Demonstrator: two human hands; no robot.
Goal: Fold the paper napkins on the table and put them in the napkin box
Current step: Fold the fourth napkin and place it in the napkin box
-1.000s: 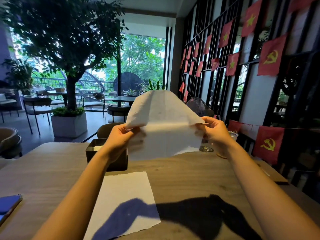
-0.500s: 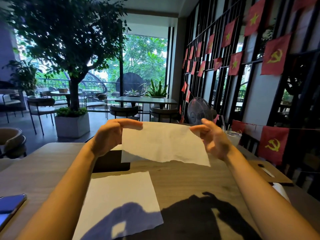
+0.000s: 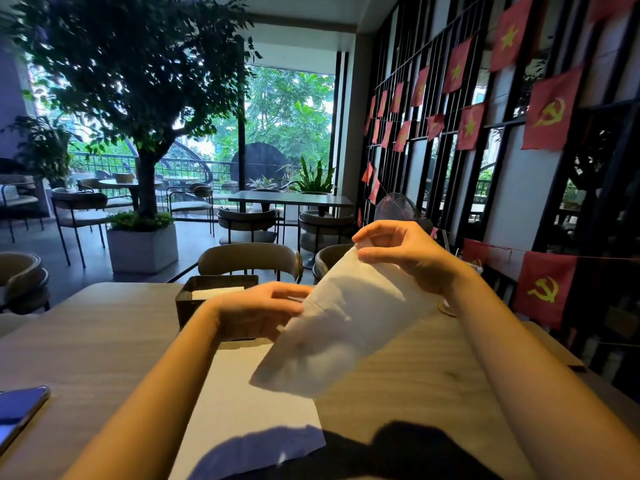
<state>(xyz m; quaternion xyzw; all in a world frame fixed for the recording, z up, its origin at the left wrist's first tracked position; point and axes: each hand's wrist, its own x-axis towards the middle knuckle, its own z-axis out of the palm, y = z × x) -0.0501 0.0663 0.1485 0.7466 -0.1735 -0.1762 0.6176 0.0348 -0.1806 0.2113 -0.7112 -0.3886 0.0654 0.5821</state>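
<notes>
I hold a folded white paper napkin (image 3: pixel 341 330) tilted in the air above the wooden table (image 3: pixel 86 334). My right hand (image 3: pixel 405 254) pinches its upper end between thumb and fingers. My left hand (image 3: pixel 263 311) grips its left edge lower down. Just behind my left hand stands the dark napkin box (image 3: pixel 194 299), with a white folded napkin (image 3: pixel 216 292) showing inside it. A second napkin (image 3: pixel 249 410) lies flat and unfolded on the table beneath my hands.
A blue phone (image 3: pixel 19 408) lies at the table's left edge. A glass (image 3: pixel 446 306) stands behind my right forearm. Two chairs (image 3: pixel 249 259) face me across the table, with a fan (image 3: pixel 396 209) beyond them. Flags hang along the right wall.
The napkin was held open, then folded in half. Now it is turned on a slant, with my right hand raised and my left hand lowered toward the box.
</notes>
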